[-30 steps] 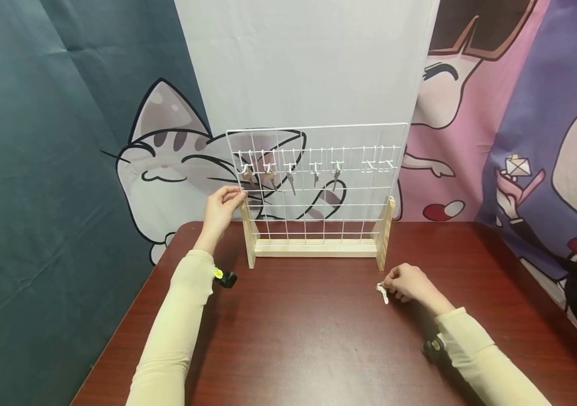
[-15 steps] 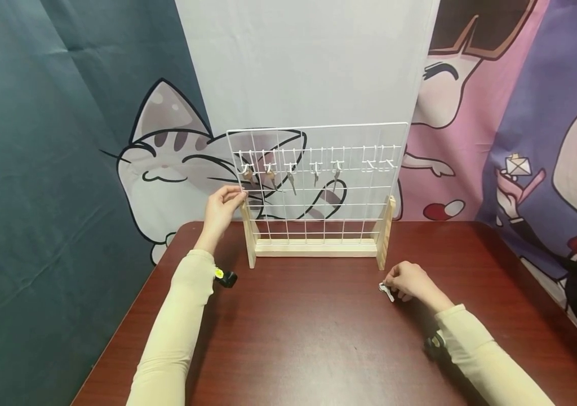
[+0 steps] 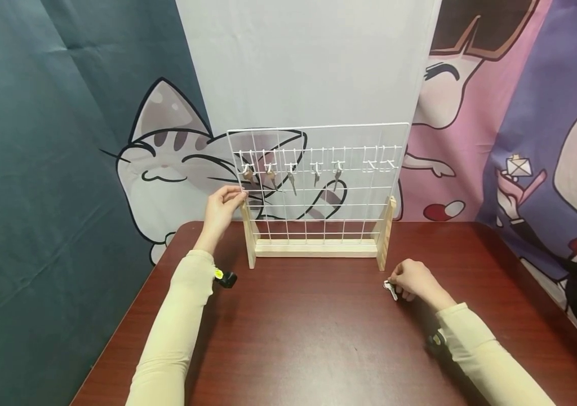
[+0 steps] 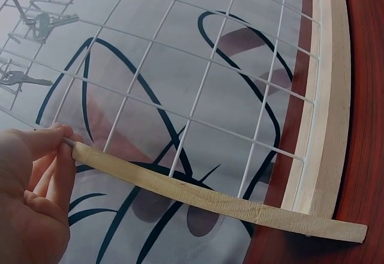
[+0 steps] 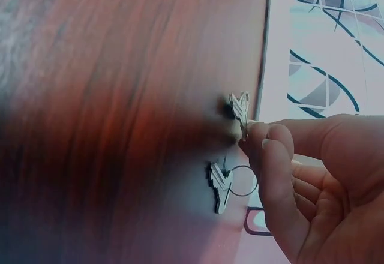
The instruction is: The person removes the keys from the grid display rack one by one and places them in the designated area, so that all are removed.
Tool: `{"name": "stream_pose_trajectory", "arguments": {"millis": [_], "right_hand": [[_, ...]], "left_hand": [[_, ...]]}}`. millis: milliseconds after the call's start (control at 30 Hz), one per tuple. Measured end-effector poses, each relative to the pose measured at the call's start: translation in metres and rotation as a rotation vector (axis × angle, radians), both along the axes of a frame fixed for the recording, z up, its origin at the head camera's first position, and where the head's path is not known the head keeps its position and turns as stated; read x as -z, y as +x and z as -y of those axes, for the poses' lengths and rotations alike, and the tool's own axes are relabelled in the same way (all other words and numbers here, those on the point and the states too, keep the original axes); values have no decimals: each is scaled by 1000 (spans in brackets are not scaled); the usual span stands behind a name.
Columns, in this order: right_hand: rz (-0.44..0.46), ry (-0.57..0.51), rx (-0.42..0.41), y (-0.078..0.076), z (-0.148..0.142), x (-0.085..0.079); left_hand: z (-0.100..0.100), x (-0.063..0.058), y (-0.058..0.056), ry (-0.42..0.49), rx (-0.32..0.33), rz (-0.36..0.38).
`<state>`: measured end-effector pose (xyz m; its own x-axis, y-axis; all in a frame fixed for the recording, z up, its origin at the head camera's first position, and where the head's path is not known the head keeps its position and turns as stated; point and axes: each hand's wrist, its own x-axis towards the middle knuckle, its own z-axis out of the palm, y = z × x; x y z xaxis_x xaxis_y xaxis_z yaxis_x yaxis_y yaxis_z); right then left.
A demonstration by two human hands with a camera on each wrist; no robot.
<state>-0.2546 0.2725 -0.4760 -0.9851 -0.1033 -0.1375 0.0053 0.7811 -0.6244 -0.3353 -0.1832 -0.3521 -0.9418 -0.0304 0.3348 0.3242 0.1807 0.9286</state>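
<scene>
My left hand (image 3: 221,211) pinches the left side wire of a white wire grid rack (image 3: 319,205), right at the top of its wooden upright (image 4: 180,186). My right hand (image 3: 414,280) is low over the table, to the right of the rack's right foot. In the right wrist view its thumb and fingers pinch a silver key (image 5: 239,109). Another silver key (image 5: 221,187) with a thin wire ring (image 5: 243,181) shows beside those fingers. Several keys (image 3: 291,181) hang from white hooks along the grid's upper part. Two hooks (image 3: 387,164) at its right end carry no keys.
The rack stands on a reddish-brown wooden table (image 3: 309,338), near its back edge. Behind it hangs a printed cloth backdrop (image 3: 309,62) with cartoon figures. A small black camera (image 3: 225,278) sits at the left wrist.
My right hand has shifted slightly right and toward the back, with the key moving along and turning a little. The left hand and the rack have stayed in place.
</scene>
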Motion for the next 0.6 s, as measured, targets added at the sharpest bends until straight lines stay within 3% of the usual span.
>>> {"name": "stream_pose_trajectory", "arguments": {"millis": [467,600], "right_hand": [[13,3,-6,-3,-10,-4],[-10,-12,0,-7,-16,-13]], "left_hand": [[-1,-1,1,-17,-13,-2],[3,11,-11,3,-15,-7]]}}
